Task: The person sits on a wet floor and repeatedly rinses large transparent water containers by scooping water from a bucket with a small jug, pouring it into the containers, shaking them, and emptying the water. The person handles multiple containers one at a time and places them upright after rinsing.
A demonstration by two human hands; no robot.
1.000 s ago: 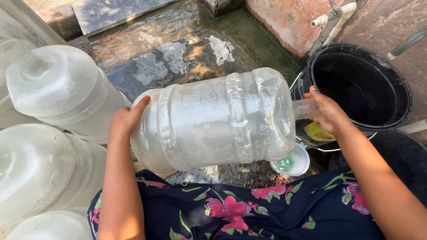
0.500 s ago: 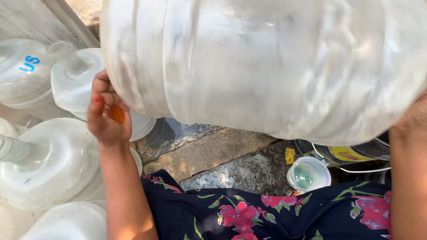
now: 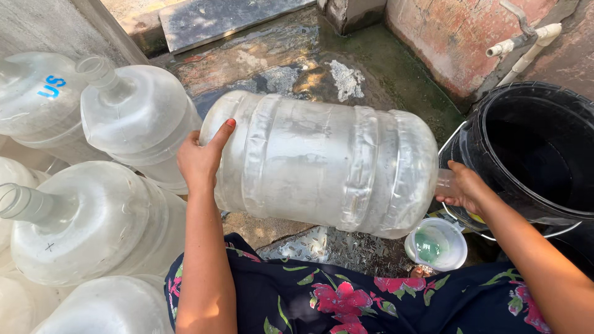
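Note:
I hold a large clear plastic water jug [image 3: 322, 164] sideways above the wet ground. My left hand [image 3: 201, 158] is pressed against its flat base on the left. My right hand [image 3: 464, 185] is wrapped around its narrow neck on the right, next to the rim of a black bucket [image 3: 532, 154]. A small white cup [image 3: 436, 244] with green liquid sits on the ground just under the jug's shoulder.
Several more clear jugs [image 3: 133, 117] lie stacked on the left. Wet stone paving [image 3: 278, 62] stretches ahead, with a brick wall [image 3: 451, 37] and white pipes [image 3: 526, 43] at the back right. My flowered dark skirt [image 3: 340, 297] fills the bottom.
The jug was lifted close to the camera half a second ago and has come back down, lying sideways between my hands as it did one second ago.

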